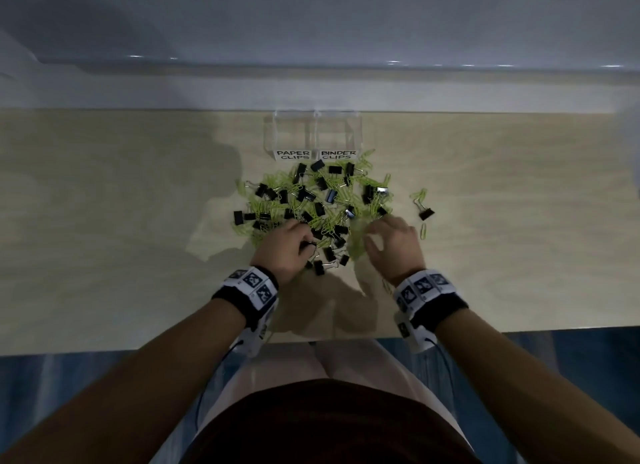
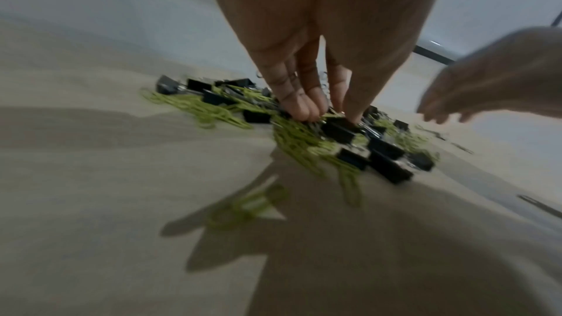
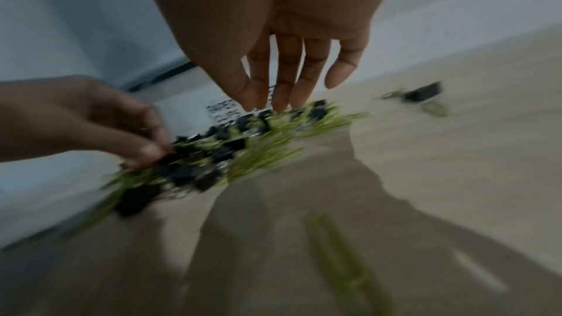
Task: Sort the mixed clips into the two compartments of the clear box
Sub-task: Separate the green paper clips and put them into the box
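A mixed pile (image 1: 311,203) of green paper clips and black binder clips lies in front of the clear box (image 1: 311,131). The box's left compartment is labelled PAPER CLIPS (image 1: 292,155) and its right one BINDER CLIPS (image 1: 338,155); both look empty. My left hand (image 1: 306,243) is at the pile's near left, its curled fingers (image 2: 301,107) and thumb pinching a black binder clip (image 2: 337,131). My right hand (image 1: 372,236) hovers over the pile's near right with its fingers (image 3: 283,85) straight and hanging, holding nothing. Both wrist views are blurred.
A stray binder clip (image 1: 426,214) and a few loose green paper clips (image 1: 423,230) lie to the right of the pile. The box stands at the back edge of the wooden table (image 1: 121,221), against a pale wall. The table's front edge is just behind my wrists.
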Demonstrator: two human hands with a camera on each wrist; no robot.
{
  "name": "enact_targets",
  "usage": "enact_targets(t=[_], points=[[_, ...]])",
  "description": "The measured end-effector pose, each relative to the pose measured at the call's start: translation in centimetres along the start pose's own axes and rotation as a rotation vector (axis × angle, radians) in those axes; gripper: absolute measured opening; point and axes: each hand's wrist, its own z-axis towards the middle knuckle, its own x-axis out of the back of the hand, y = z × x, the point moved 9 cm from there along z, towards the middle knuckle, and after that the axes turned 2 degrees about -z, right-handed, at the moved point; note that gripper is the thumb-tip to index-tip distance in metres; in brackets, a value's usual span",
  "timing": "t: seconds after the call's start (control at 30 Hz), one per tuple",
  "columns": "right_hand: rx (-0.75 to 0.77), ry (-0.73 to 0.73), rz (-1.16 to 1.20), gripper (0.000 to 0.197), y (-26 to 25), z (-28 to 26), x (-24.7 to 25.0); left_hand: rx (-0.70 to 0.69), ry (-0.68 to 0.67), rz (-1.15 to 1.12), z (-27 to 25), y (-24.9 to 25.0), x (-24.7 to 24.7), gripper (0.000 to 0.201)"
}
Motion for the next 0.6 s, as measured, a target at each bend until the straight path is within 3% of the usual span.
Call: enact_targets(t=[0.17, 0.37, 0.5, 0.6], points=[[0.032, -0.130, 0.000, 0.013, -3.8, 0.3, -4.3, 0.069, 0.016, 0.073, 0.3, 1.1, -1.3, 0.021], [0.001, -0.124, 0.088, 0.007, -3.6, 0.9, -4.5, 0.079, 0.127, -0.057, -0.2, -0.4, 1.0, 0.018], [-0.125, 0.036, 0.230, 0.007, -0.1, 0.9, -1.1, 0.121, 0.293, -0.028, -1.1, -2.6, 4.0, 0.020], [-0.141, 0.137, 0.152, 0.013, 1.9, 0.2, 1.0, 0.012, 0.229, 0.075, -1.1, -1.5, 3.2, 0.025]])
